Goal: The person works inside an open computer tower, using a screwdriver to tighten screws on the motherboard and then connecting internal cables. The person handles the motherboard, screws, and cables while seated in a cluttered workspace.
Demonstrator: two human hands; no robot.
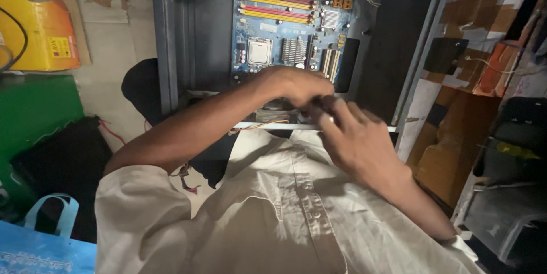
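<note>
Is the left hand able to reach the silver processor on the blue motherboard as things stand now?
Probably yes. The left hand sits at the near edge of the open computer case, just below the motherboard. Nothing covers the processor, and no cable crosses the way to it.

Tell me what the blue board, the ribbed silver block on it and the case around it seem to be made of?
Motherboard: looks like rigid glossy circuit laminate, blue, studded with components. Heatsink: apparently bare metal, judging by its thin grey fins. Computer case: seemingly painted sheet metal, given its thin, straight, dull grey edges. Both hands meet below the board.
</note>
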